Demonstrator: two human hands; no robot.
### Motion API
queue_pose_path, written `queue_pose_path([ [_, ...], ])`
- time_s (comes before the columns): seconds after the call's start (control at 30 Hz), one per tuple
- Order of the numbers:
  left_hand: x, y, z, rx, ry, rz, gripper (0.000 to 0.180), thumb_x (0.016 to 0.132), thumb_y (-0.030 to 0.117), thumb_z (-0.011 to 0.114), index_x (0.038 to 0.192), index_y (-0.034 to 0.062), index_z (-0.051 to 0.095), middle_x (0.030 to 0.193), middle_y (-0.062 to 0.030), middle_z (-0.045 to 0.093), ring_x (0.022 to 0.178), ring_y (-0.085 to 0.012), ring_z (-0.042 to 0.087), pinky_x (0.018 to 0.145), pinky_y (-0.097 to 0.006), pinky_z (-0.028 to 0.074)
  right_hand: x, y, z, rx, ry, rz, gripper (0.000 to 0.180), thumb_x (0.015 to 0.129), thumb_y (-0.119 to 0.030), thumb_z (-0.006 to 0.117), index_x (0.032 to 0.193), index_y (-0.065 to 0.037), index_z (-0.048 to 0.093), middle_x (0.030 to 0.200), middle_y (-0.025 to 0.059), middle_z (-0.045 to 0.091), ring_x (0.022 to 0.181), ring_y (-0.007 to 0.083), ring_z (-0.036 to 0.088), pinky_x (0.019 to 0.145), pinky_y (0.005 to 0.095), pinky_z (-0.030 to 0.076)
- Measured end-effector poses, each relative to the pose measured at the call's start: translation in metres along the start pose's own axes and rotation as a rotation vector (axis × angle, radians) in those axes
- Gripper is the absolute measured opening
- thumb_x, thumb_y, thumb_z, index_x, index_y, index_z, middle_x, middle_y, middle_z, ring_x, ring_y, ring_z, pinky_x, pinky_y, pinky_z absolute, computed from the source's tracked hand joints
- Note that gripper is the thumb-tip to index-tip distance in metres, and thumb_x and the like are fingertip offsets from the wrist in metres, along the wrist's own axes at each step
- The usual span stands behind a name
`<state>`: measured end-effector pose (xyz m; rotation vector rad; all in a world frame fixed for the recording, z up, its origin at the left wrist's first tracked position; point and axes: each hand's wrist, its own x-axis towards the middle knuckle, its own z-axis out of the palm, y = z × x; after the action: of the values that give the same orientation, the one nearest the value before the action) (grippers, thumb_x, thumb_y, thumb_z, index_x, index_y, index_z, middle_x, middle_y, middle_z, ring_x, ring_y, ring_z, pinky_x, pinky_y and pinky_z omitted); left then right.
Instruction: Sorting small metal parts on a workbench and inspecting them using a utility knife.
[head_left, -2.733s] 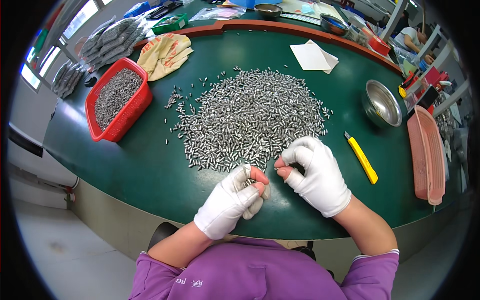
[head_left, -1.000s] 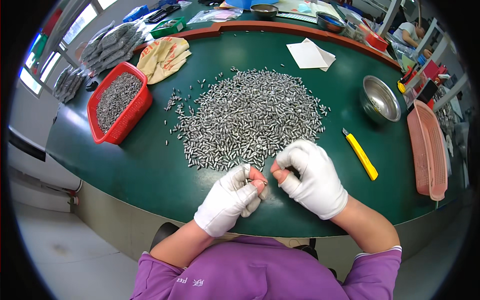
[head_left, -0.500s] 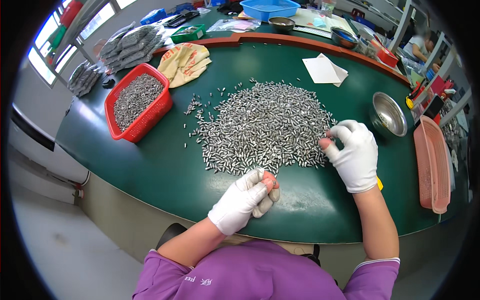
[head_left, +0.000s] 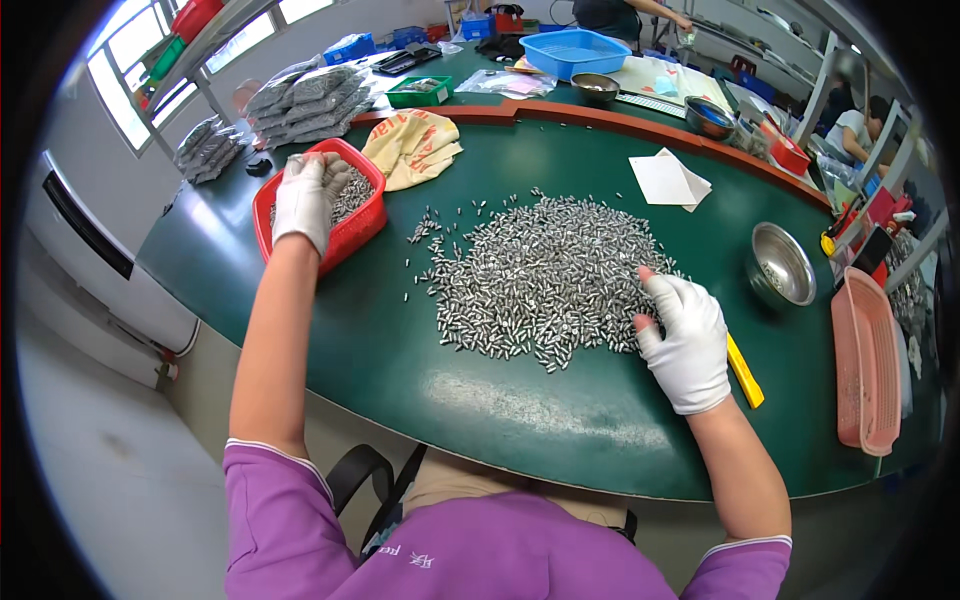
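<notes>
My left hand (head_left: 308,200), in a white glove with bare fingertips, is over the red plastic basket (head_left: 350,237) at the left. Its fingers look loosely parted and a little blurred, with no piece visible in them. Small grey metal pieces (head_left: 352,195) lie in the basket below. A wide heap of small shiny metal pin-like pieces (head_left: 550,275) covers the middle of the green table. Against the heap's right edge rests my right hand (head_left: 688,340), gloved likewise, thumb and forefinger apart and nothing seen between them.
A yellow-handled tool (head_left: 744,372) lies beside my right hand. Farther right are a steel bowl (head_left: 782,265) and a pink basket (head_left: 866,360). White cards (head_left: 668,180), a yellowish cloth bag (head_left: 412,150) and stacked grey packets (head_left: 312,105) sit toward the back. A raised brown edging (head_left: 560,112) crosses behind.
My left hand has gone from the table's front, where its fingertips were pinched together, out to the red basket. The right hand stays at the heap. The whole view has shifted slightly.
</notes>
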<state>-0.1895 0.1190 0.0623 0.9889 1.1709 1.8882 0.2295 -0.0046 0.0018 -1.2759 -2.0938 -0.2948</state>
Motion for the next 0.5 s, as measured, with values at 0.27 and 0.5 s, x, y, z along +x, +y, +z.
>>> queue_pose_path([
  [0.27, 0.022, 0.007, -0.043, 1.089, 0.084, 0.338, 0.023, 0.088, 0.028, 0.063, 0.093, 0.0050, 0.066, 0.099, -0.0139, 0.065, 0.092, -0.0247, 0.063, 0.086, -0.033, 0.048, 0.000, 0.004, -0.004, -0.005, 0.061, 0.007, 0.044, 0.074, -0.010, 0.071, 0.117, -0.011, 0.063, 0.100, 0.0058, 0.065, 0.093, 0.0268, 0.060, 0.082, 0.0394, 0.047],
  [0.5, -0.136, -0.004, 0.029, 0.892, -0.313, 0.626, 0.010, 0.078, -0.002, 0.062, 0.085, 0.0039, 0.057, 0.130, -0.0150, 0.055, 0.127, -0.0358, 0.049, 0.104, -0.040, 0.040, -0.007, 0.011, -0.013, 0.011, 0.044, 0.085, 0.015, 0.078, -0.017, 0.071, 0.092, -0.011, 0.069, 0.092, 0.0050, 0.066, 0.086, 0.0276, 0.061, 0.076, 0.0399, 0.049],
])
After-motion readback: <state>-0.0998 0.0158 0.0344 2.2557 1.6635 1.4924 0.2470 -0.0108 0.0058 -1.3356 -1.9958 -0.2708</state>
